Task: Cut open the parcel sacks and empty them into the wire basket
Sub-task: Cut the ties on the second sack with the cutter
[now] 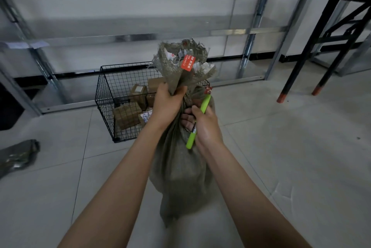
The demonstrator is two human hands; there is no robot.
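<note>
A grey-green woven parcel sack (pixel 180 169) stands upright on the tiled floor in front of me. Its gathered top flares out above the tie and carries an orange label (pixel 187 63). My left hand (pixel 167 101) grips the sack's neck just under the flared top. My right hand (pixel 202 125) holds a lime-green utility knife (pixel 197 121) against the neck, tip pointing up near the tie. Behind the sack stands a black wire basket (pixel 106 95) holding several brown cardboard parcels (pixel 127 115).
A flattened sack (pixel 18 156) lies on the floor at the left. Metal shelving uprights (pixel 249 47) line the wall behind the basket. A black folding table (pixel 321 37) with red-tipped legs stands at the right. Open tile floor lies to the right of the sack.
</note>
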